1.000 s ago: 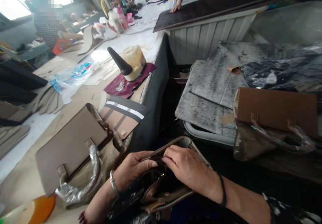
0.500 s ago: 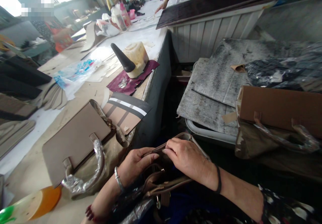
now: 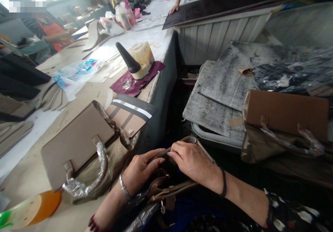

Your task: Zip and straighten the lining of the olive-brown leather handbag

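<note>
A brown handbag (image 3: 179, 187) lies open in front of me, its far rim pinched between the fingers of both hands. My left hand (image 3: 142, 169) is closed on that rim, thumb on the inner side. Close beside it, my right hand (image 3: 191, 159) grips the same edge with thumb and bent fingertips. Much of the bag's inside is dark, and its lower part is hidden. On the table to the left rests a taupe handbag (image 3: 78, 141) with plastic-wrapped handles. Another brown handbag (image 3: 286, 115) sits to the right.
A stained glue tub (image 3: 143, 56) with a black-handled tool stands on a maroon scrap (image 3: 127, 85). An orange-and-green bottle (image 3: 33, 209) lies at lower left. Grey boards (image 3: 215, 93) lie at right. A co-worker's hand (image 3: 174, 8) touches a dark sheet (image 3: 221, 4) behind.
Both my hands keep their hold on the bag's rim, with barely any shift. The co-worker's hand has come down onto the dark sheet, and a second hand shows at its far edge.
</note>
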Available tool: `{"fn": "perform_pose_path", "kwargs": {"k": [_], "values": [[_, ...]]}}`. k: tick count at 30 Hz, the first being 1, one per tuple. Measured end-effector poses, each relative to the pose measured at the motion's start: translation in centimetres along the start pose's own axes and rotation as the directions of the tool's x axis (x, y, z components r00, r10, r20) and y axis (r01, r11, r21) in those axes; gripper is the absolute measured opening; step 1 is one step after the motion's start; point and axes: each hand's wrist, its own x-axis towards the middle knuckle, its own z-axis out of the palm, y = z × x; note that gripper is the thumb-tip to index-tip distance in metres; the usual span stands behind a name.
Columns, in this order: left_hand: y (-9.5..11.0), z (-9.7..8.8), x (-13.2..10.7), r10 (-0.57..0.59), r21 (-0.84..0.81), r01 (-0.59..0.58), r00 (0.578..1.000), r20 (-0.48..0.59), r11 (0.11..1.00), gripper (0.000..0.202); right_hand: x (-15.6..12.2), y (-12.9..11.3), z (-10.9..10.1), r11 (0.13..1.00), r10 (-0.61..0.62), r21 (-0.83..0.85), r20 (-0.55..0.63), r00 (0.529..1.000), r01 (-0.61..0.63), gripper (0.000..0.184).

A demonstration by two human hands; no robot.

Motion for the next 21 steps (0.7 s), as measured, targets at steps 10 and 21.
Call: {"fn": "perform_pose_path", "kwargs": {"k": [10, 21], "values": [[0.27, 0.66, -0.41, 0.003, 0.101, 0.002, 0.999, -0.050, 0.995, 0.036, 0.04, -0.24, 0.03, 1.000, 0.005, -0.010, -0.020, 1.000, -0.005, 0.021], [0.98, 0.96, -0.19, -0.014, -0.042, 0.011, 0.996, -0.087, 0.999, 0.035, 0.17, -0.39, 0.34, 0.998, 0.063, -0.026, -0.055, 0.996, -0.065, 0.022]]}}
